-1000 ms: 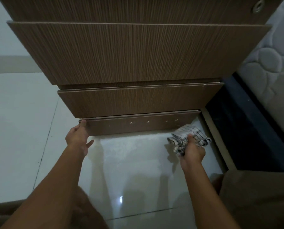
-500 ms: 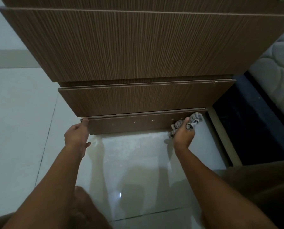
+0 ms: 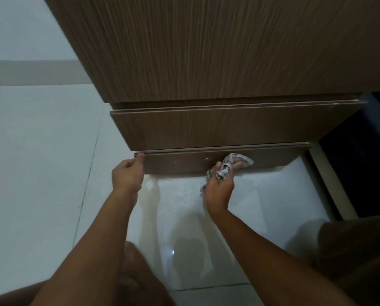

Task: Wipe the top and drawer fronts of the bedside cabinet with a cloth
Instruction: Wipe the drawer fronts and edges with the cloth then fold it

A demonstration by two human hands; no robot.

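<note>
Low over glossy floor tiles (image 3: 41,173), pinches the left corner of the lowest drawer front (image 3: 180,164) with the left hand (image 3: 127,175), presses the cloth (image 3: 235,162), bunched in curled fingers of the right hand (image 3: 220,186), against it, and risks nipping left fingertips by shoving the drawer shut.

Looking down on a wood-grain bedside cabinet (image 3: 206,51) filling the upper frame, above pale glossy floor tiles (image 3: 41,151). At centre, pinching the left end of the lowest panel (image 3: 180,163) with the left grip (image 3: 127,175); just right of centre, pressing a bunched checked cloth (image 3: 234,162) against that same panel with the right grip (image 3: 220,187).
</note>
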